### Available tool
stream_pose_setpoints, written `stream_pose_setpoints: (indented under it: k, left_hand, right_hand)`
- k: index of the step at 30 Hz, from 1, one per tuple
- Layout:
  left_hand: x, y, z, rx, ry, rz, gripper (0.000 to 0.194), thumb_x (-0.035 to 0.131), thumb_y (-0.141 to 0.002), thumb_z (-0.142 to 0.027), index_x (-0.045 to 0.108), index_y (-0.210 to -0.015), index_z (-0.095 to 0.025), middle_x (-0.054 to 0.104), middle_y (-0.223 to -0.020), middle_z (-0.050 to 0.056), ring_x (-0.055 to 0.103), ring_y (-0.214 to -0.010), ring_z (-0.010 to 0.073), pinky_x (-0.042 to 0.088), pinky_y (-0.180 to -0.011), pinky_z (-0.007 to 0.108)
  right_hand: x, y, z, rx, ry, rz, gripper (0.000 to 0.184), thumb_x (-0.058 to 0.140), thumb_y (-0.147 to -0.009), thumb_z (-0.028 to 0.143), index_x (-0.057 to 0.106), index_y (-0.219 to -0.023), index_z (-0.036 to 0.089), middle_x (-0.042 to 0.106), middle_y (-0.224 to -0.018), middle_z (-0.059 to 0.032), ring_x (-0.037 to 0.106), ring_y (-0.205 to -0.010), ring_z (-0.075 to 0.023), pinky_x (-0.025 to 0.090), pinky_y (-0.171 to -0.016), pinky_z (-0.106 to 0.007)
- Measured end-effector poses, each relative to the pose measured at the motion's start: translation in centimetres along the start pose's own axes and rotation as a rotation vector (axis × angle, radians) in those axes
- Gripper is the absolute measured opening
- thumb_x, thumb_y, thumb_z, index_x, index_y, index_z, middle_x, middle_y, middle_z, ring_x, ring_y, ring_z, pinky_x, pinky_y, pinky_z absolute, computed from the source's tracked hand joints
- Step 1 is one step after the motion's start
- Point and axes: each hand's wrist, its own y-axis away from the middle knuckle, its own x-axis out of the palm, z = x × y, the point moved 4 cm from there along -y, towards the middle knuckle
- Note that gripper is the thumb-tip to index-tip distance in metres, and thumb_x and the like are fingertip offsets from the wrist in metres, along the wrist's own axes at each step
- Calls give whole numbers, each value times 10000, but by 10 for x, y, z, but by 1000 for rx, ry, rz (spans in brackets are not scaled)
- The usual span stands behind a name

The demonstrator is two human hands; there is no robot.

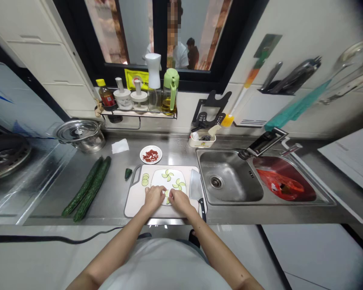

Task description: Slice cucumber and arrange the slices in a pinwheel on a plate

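At the near part of the plate (157, 179), left hand (153, 198) and right hand (180, 201) bend fingers narrowly at cucumber slices (167, 194); firm pinching I cannot tell; light touch suits best

Plate (157, 179): white, rounded square, flat on the cutting board (133, 206).
Pinwheels (167, 175): two, of green-edged cucumber pieces, on the plate's far and right parts.
Near pieces (167, 198): partly hidden.
Round slices (145, 179): overlapping in a row, left of the plate.
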Motion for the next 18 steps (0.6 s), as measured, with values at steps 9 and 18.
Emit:
stream_pose_setpoints:
  k: [9, 18]
  left_hand:
    - [-5, 2, 0, 175, -156, 36, 290, 497, -883, -279, 656, -1121, -328, 577, -987, 67, 482, -997, 234, 273, -873, 386]
    - [-3, 5, 4, 168, -145, 11, 272, 514, -872, -332, 664, -1098, -305, 577, -985, 66, 482, -991, 241, 265, -890, 403]
  right_hand:
    - [12, 14, 0, -108, 84, -30, 323, 348, -929, 275, 611, -1114, 238, 639, -1020, -57, 571, -925, -161, 351, -757, -243]
    - [13, 16, 2, -92, 124, -15, 335, 339, -938, 291, 620, -1114, 247, 637, -1003, -57, 577, -923, -162, 363, -756, -249]
